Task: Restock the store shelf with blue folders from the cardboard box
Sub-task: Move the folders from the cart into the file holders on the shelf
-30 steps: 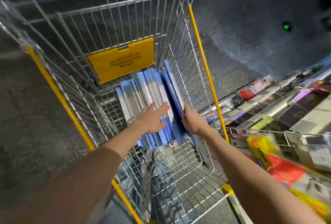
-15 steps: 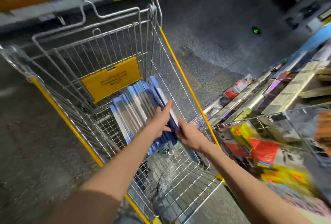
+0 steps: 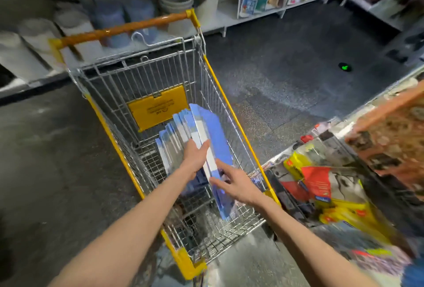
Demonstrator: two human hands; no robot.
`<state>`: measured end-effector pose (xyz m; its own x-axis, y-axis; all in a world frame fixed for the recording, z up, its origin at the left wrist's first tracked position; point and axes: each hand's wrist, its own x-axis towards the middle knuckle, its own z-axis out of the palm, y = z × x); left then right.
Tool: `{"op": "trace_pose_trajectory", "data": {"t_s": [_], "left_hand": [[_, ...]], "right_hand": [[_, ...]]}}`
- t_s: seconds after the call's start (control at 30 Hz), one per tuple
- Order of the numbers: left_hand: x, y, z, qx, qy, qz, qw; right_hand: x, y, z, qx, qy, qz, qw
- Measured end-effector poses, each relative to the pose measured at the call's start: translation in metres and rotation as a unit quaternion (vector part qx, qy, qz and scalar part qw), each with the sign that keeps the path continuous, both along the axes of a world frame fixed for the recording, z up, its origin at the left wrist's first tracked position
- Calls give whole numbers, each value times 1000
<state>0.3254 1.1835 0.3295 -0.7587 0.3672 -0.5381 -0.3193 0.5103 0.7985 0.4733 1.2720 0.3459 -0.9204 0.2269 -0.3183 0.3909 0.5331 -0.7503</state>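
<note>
Risen since a moment ago, the rightmost blue folders (image 3: 214,135) tilt out of the stack (image 3: 171,139) in the cart (image 3: 230,112). Left hand (image 3: 195,157) presses flat against them; right hand (image 3: 237,187), fingers spread loose, touches their lower end beside the cart's right rail.

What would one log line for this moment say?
phase: pickup | left hand: flat against blue folders | right hand: touching front folder | place: wire cart

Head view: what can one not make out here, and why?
All in the head view.
Blue plastic folders in the silver wire cart: their number; they overlap, and the left hand covers some.
Yellow plastic panel: its print, too small.
Colourful packaged goods at right: motion blur, cut off by the edge.
</note>
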Motion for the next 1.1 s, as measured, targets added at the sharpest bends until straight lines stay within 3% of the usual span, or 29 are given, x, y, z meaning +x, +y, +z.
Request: {"op": "trace_pose_trajectory", "data": {"t_s": [0.17,0.33,0.43,0.6,0.97,1.1], "left_hand": [[20,-26,36,5,95,11,995],[45,-53,99,68,179,12,981],[56,-70,122,110,156,19,981],[61,-88,148,102,128,-32,986],[69,-121,179,147,69,-65,985],[73,-126,189,163,55,-98,980]], "right_hand": [[10,8,30,-104,50,-154,981],[-12,5,76,-195,88,-169,962],[-20,-7,92,-253,99,-167,948],[-23,-22,107,-382,118,-162,902],[-19,-45,131,-399,125,-145,897],[-23,-63,151,-384,110,-88,913]]}}
